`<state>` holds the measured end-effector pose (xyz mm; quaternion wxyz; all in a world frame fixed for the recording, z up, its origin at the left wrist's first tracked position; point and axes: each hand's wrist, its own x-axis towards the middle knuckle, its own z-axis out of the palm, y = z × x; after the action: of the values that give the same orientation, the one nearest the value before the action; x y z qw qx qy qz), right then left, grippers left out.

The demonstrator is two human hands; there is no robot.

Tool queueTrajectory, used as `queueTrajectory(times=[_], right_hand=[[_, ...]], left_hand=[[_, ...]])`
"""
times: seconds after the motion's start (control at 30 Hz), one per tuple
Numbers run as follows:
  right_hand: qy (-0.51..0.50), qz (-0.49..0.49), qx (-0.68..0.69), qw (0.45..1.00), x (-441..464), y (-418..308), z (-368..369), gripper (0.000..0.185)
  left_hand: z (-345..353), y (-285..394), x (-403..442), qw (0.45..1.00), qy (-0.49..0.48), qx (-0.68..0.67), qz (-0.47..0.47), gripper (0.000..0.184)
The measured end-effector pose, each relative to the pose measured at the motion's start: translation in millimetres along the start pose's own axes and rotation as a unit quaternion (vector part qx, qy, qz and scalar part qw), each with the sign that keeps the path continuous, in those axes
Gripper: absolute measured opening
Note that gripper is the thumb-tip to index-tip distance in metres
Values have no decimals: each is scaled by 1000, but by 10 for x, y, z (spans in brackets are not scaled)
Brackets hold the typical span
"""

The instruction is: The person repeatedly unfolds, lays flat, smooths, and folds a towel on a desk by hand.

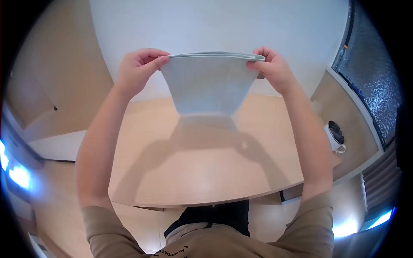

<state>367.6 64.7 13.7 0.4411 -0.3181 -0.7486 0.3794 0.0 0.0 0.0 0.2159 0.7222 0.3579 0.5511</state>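
A pale grey-green folded cloth (211, 84) hangs stretched between my two hands above the wooden table. My left hand (144, 69) pinches its top left corner between thumb and fingers. At the top right corner, my right hand (271, 69) grips the folded edge in the same way. Layers show along the top fold. The lower edge of the cloth hangs just over or touches the tabletop; I cannot tell which.
The light wooden table (206, 176) has a curved front edge close to my body, with shadows of my arms on it. A white mug (334, 136) with a dark top stands at the right. Behind is a white wall (215, 26); a window (368, 64) is at the right.
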Motion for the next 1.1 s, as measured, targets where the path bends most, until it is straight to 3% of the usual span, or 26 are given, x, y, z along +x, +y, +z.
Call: queueTrajectory(times=[0.07,0.17,0.23,0.3,0.37,0.47,0.57,0.7,0.73,0.83,0.93,1.07,1.1], right_hand=[[19,-72,-8,997,-164,-43,96,20],[-41,-136,-184,973,-759,110,213,16],[-91,-107,-259,956,-1287,383,460,14],[-185,-109,-338,917,-1776,720,734,18],[-250,-107,-392,879,-2235,859,978,20],[-202,-180,-378,886,-2722,808,1168,16],[-243,-233,-363,869,-2936,599,1162,18],[-277,-237,-360,859,-3147,449,1179,26],[-284,-230,-357,860,-3200,499,1185,27],[-328,-220,-358,846,-3144,443,1153,18],[-371,-145,-325,858,-2936,293,1073,37],[-357,-94,-413,833,-2740,608,1046,85],[-363,-95,-413,830,-2739,736,1035,85]], left_hand=[[22,91,-171,995,13,97,26,17],[133,344,-805,913,-111,304,248,17],[260,161,-1293,849,-211,373,309,18],[403,-50,-1782,823,-262,373,339,20],[550,-185,-2312,811,-308,382,318,20],[642,-25,-2702,834,-337,336,280,19],[731,201,-2838,865,-257,280,328,17],[802,347,-3085,879,-319,177,306,14],[795,288,-3144,868,-344,162,320,22],[741,88,-2959,867,-450,100,188,50],[780,2,-2706,863,-418,254,129,82],[884,-180,-2791,836,-460,288,83,99],[893,-180,-2789,835,-463,285,78,101]])
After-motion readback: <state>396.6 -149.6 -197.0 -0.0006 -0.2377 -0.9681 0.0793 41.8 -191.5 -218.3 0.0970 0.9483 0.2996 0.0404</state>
